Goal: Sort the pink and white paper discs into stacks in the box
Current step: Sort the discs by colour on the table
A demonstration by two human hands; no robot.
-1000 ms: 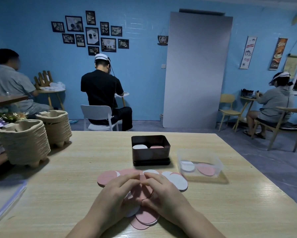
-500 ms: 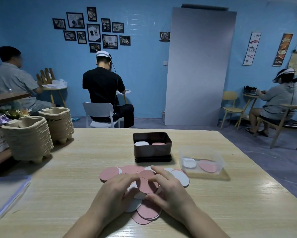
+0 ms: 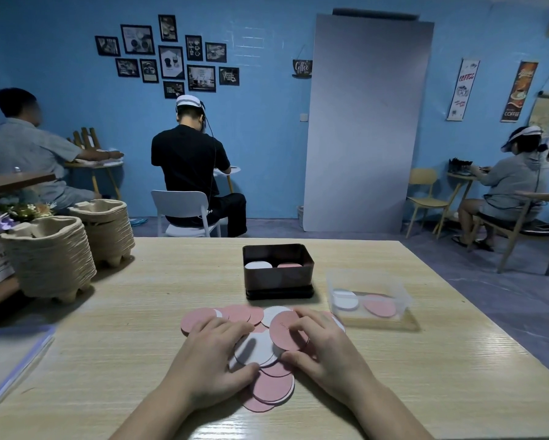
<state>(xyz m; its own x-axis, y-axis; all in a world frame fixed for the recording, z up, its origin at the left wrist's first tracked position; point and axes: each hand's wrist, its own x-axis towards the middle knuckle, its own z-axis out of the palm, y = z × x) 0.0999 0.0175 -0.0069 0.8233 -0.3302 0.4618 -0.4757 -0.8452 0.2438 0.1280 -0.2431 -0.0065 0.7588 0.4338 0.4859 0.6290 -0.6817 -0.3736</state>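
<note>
Much of the pile of paper discs point(image 3: 235, 314) is hidden under the two hands, so how many lie there cannot be counted. It sits near the middle of the tabletop point(image 3: 133, 312), toward the near edge. The left hand point(image 3: 213, 360) rests palm-down on the pile's left part, fingers relaxed and pressing on the discs. Its thumb lies against the near rim of a white disc point(image 3: 254, 349).

The right hand point(image 3: 327, 347) pinches a pink disc point(image 3: 284, 333), with curled fingers on its face and the thumb at its near rim. Whether it holds one disc or a few cannot be made out.

Beyond the pile, toward the far edge, stands the dark box point(image 3: 278, 281). Its near wall hides all but the tops of a white stack point(image 3: 258, 265) on the left and a pink stack point(image 3: 289, 265) on the right, so their heights are unreadable.

Just right of the box is a clear plastic tub point(image 3: 393, 290) holding one white and one pink round, blurred by its walls. At the far left corner stand two stacks of pulp cup trays point(image 3: 51, 258). A clear plastic sleeve point(image 3: 10, 354) is cut off by the left edge.

Behind the table, three seated people point(image 3: 187, 160) face away, and what is on their small tables is too far off to tell.
</note>
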